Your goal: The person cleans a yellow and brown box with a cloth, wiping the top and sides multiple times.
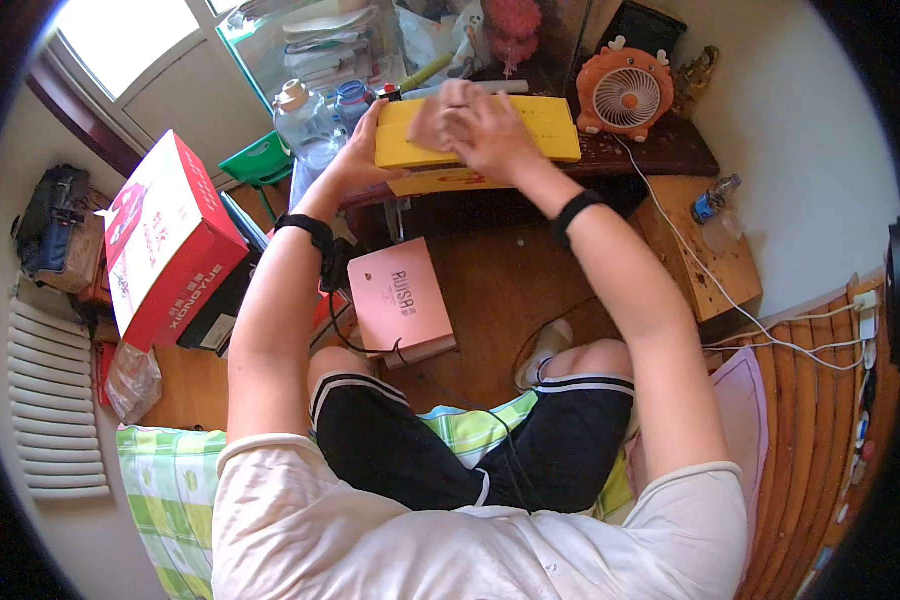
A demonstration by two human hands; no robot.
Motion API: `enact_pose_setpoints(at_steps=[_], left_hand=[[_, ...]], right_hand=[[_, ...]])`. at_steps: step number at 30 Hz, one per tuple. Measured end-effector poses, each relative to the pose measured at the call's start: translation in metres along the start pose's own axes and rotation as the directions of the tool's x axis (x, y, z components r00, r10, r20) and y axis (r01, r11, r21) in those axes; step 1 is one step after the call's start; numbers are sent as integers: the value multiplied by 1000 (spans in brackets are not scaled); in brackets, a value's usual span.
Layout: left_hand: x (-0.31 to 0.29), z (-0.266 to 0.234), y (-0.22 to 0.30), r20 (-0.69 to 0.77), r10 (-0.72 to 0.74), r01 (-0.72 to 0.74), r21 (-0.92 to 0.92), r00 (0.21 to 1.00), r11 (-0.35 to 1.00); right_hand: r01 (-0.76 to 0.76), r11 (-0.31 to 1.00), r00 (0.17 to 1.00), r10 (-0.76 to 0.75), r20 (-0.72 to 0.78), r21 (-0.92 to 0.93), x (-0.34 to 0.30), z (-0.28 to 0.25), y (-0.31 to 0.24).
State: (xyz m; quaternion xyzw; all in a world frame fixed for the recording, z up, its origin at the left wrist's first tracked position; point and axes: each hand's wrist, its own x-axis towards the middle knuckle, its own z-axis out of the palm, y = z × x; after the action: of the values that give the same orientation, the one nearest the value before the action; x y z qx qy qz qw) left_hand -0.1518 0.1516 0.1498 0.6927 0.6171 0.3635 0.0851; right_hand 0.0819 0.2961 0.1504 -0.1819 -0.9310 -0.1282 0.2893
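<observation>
A long yellow box [545, 130] rests at the front edge of a dark table in front of me. Around its left end, my left hand [362, 160] is closed, with fingers at the top edge and the thumb low on the near side. My right hand [485, 130] is over the middle of the box top. Its fingers are curled and smeared by motion, so whether anything is in them does not show. I wear a black band on each wrist.
An orange fan [625, 92] stands right of the box, its white cord [685, 250] trailing down. Clear bottles [305, 120] stand at the left. A pink box [400, 295] sits below, and a red and white box [175, 240] is stacked at the left. A wooden stool [695, 250] holds a bottle.
</observation>
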Motion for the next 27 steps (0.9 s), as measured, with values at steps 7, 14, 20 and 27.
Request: enact_pose_setpoints(at_steps=[7,14,20,27], left_hand=[[1,1,-12,-62,225,-221,62,972,973],[-5,1,-12,-33,172,-162,202,985,966],[-16,-1,0,-76,-51,44,-88,996,995],[-11,9,17,-70,-51,45,-91,996,995]], right_hand=[[78,993,982,-61,-177,91,44,21,-75],[47,986,985,-18,-170,162,32,14,-59],[-110,992,983,118,142,-62,-9,-33,-8],[-347,921,936,352,-5,-180,-75,-22,79]])
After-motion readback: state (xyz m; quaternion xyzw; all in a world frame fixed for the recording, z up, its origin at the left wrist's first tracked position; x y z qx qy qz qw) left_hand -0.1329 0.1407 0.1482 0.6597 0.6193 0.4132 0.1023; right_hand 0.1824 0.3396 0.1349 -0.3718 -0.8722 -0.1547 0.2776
